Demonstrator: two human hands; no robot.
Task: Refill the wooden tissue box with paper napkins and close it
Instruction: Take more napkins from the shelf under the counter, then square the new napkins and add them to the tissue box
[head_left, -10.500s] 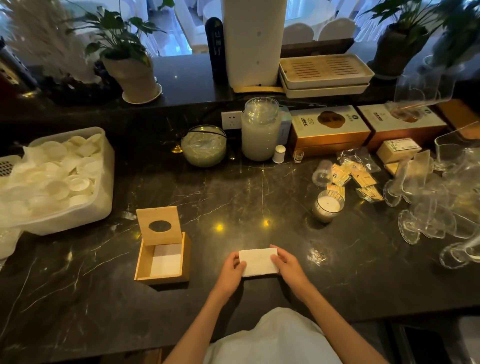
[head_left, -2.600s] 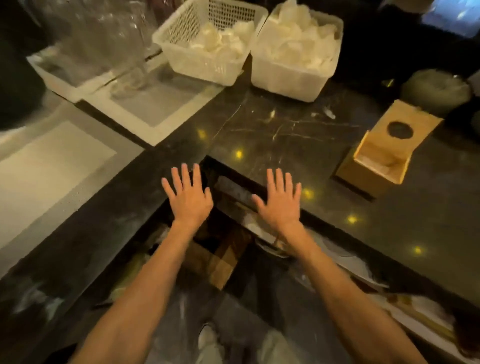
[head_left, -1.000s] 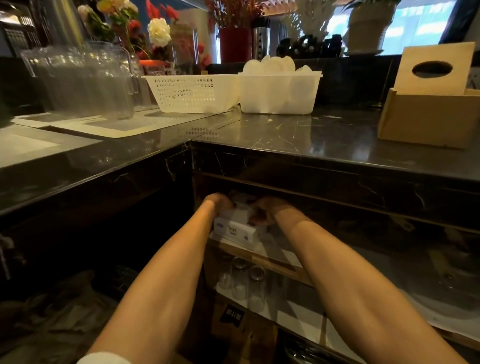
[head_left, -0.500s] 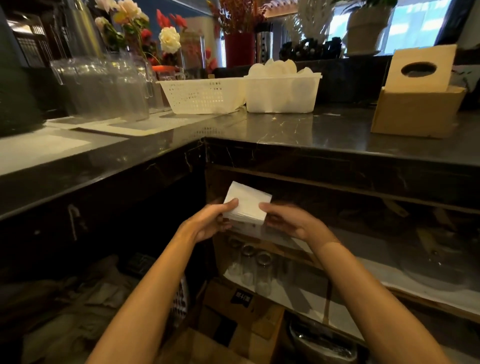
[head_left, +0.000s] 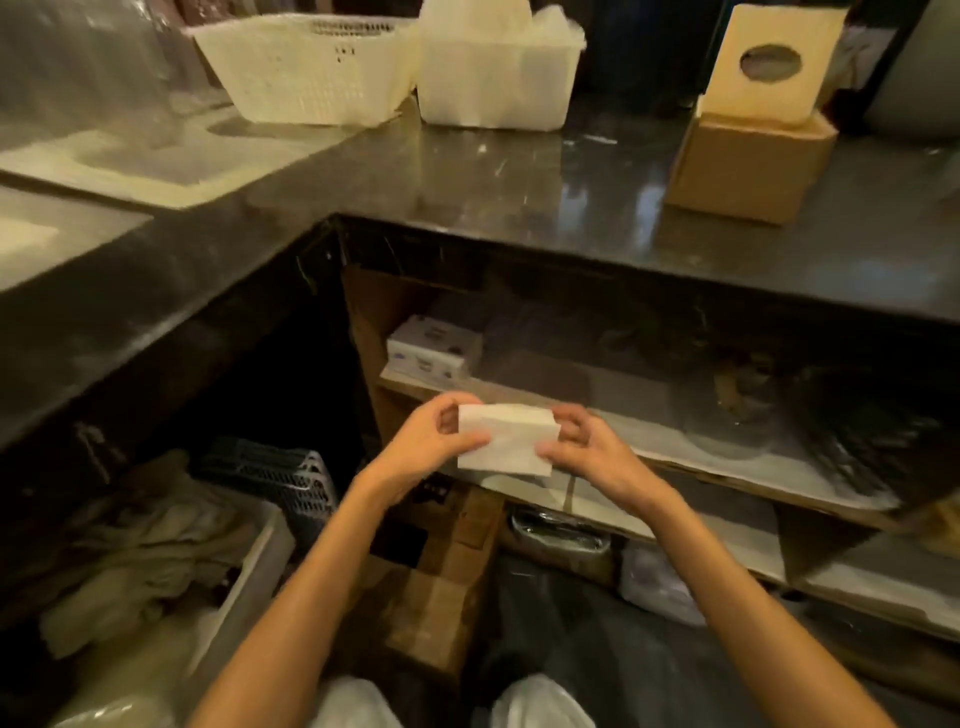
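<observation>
You crouch below the dark marble counter (head_left: 519, 176). Since half a second ago you've drawn the napkin stack (head_left: 503, 439) clear of the shelf below the counter, so filling can follow. Left hand (head_left: 434, 441) and right hand (head_left: 582, 449) pinch its ends. It looks white, folded, soft. The wooden tissue box (head_left: 748, 161) waits atop the counter's right, lid upright.

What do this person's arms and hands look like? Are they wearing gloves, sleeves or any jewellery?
Both arms are bare from the bottom edge of the picture to the fingers: no sleeves show. The left hand and right hand are ungloved, and no watch, ring or bracelet shows on either wrist or finger, though the picture is slightly blurred. Below the arms, pale trousers cover the knees.
</observation>
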